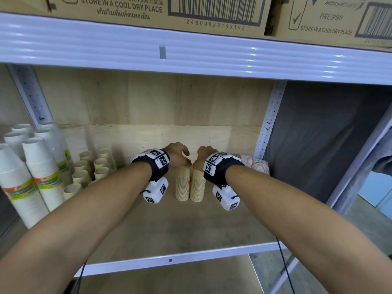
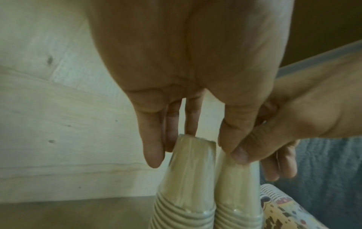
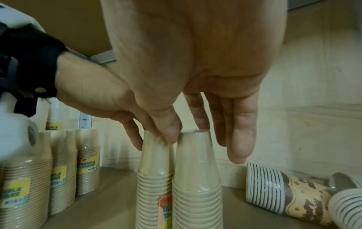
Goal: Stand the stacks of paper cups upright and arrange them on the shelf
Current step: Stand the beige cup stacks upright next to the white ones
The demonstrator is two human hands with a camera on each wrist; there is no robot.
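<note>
Pinches the top of one tan paper cup stack (image 1: 182, 185) in clear wrap with the left hand (image 1: 178, 154), fingertips round it. Pinches the top of a second tan stack (image 1: 197, 187) with the right hand (image 1: 203, 154), thumb on one side, fingers on the other. Holds both by the tops, likely to stop them tipping and to push them close. Both upright, bottoms up, touching, in the middle of the pale wooden shelf board (image 1: 169, 225).

Two stacks in hand. At least two patterned party-cup stacks (image 3: 284, 193) lying on their sides at the right, likely next to stand up. About six tall white cup stacks (image 1: 34, 166) and at least seven small tan stacks (image 1: 84, 166) standing at the left.
</note>
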